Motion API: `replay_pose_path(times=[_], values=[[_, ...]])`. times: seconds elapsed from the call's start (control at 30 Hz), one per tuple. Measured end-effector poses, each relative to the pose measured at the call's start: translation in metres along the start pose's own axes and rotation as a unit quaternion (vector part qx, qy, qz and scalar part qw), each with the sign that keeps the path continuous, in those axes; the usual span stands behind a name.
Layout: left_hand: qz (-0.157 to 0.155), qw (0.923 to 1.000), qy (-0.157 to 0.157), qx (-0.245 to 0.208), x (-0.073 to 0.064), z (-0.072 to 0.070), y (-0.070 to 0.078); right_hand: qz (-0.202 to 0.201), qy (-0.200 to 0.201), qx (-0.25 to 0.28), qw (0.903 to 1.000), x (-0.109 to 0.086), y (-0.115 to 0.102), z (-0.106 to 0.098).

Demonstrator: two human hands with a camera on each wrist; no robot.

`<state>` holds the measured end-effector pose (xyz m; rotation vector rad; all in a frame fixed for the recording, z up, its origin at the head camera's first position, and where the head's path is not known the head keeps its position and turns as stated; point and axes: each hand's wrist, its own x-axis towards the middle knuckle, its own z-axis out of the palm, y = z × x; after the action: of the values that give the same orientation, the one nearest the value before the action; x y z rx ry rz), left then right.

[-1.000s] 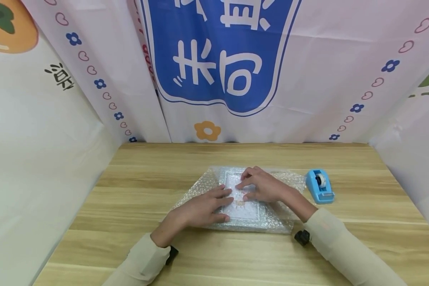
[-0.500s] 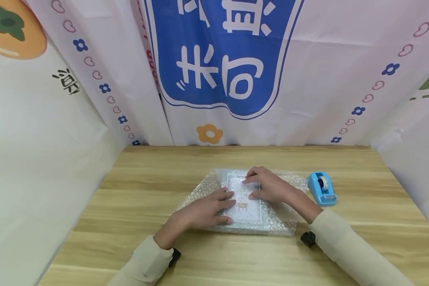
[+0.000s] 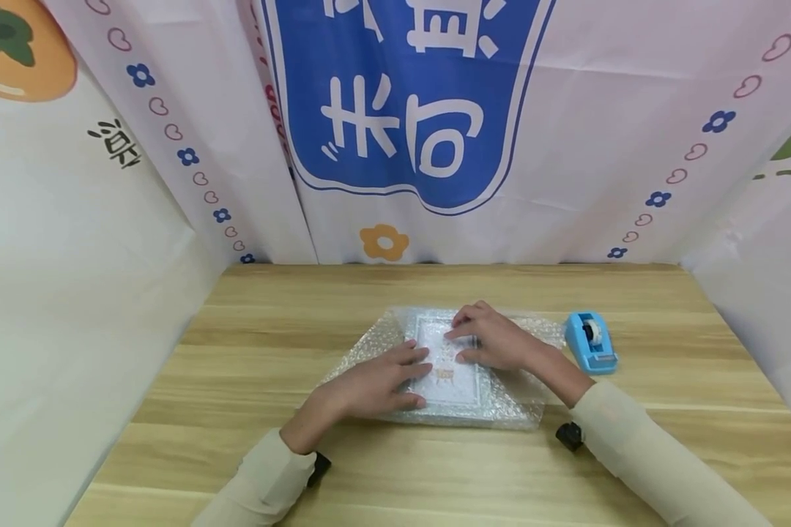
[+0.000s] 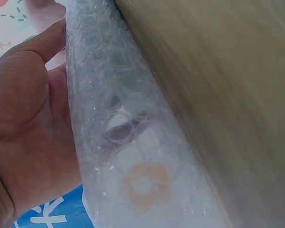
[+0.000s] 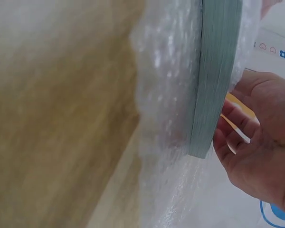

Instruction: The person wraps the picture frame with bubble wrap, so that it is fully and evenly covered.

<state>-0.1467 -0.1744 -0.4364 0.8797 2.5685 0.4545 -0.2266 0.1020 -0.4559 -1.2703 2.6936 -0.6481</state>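
Observation:
A flat picture frame (image 3: 458,391) with a pale border and a small orange print lies under bubble wrap (image 3: 369,344) on the table. In the right wrist view its grey-green side edge (image 5: 216,80) shows bare past the wrap. My left hand (image 3: 376,384) rests on the frame's left part, fingers spread and straight. My right hand (image 3: 497,340) touches the wrapped top near the upper right, thumb and forefinger apart, fingers lightly bent. From the left wrist, bubble wrap (image 4: 118,95) covers the near side, with the left palm (image 4: 33,109) beside it.
A blue tape dispenser (image 3: 591,342) with a roll in it stands just right of the wrap. Loose wrap (image 3: 534,329) stretches from the frame toward it. The wooden table (image 3: 237,351) meets a printed cloth backdrop (image 3: 567,183) behind and white side walls.
My right hand has slid a little to the right across the wrapped frame, uncovering more of its middle. The left hand stays in place on the frame.

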Motion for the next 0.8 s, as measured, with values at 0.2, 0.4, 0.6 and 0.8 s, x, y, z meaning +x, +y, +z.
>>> replay_pose_path(times=[0.2, 0.4, 0.6, 0.8], values=[[0.031, 0.9995, 0.005, -0.006, -0.003, -0.008, -0.009, 0.011, -0.003, -0.001, 0.9999, 0.0, -0.003, -0.001], [0.01, 0.9971, 0.058, -0.049, -0.022, -0.029, -0.029, 0.023, -0.008, 0.01, 0.9997, -0.001, -0.005, 0.0], [-0.056, 0.9913, 0.085, -0.083, -0.039, -0.04, -0.057, 0.035, -0.009, 0.014, 0.9992, -0.002, -0.005, 0.0], [-0.12, 0.9862, 0.06, -0.098, -0.046, -0.036, -0.072, 0.037, -0.007, 0.012, 0.9992, -0.001, -0.005, 0.0]])
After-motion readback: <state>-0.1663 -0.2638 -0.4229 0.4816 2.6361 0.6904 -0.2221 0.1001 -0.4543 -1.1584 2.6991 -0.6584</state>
